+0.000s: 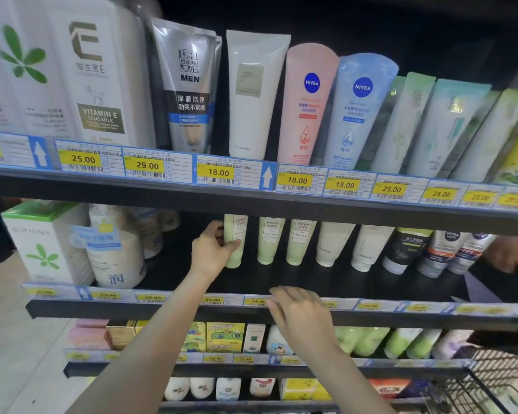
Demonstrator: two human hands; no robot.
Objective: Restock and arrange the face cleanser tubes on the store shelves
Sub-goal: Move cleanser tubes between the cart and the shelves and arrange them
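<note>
Head view, left hand: the left hand (214, 246) is reaching into the second shelf, fingers and thumb curling round the pale green tube (234, 241) at the left end of its row; the tube is standing cap down, upright.
Head view, right hand: the right hand (301, 316) is resting on the front edge of the second shelf (371, 318), fingers relaxed and spread slightly over the price strip (213, 300), holding nothing.
Second shelf row: two more pale green tubes (268, 240) are standing just beside the held one, then white tubes (332, 243), then dark and grey men's tubes (407, 249) further right, all cap down.
Second shelf, left end: a white box with a green leaf mark (39, 240) is sitting beside a white bottle (114, 249), well apart from the tubes, with bare black shelf between.
Top shelf: a grey men's tube (186, 85), a plain white tube (251, 94), a pink tube (307, 103) and a blue tube (358, 112) are leaning side by side above yellow price tags (218, 172).
Lower shelves: small boxes (225, 336) and green bottles (368, 339) are lining the third shelf.
Room: a pale tiled floor (18, 324) is showing at the left, and a black wire basket (491, 383) is sitting at the lower right.
Far right: another person's hand (506, 252) is showing at the shelf's end; its grip is too blurred to tell.
</note>
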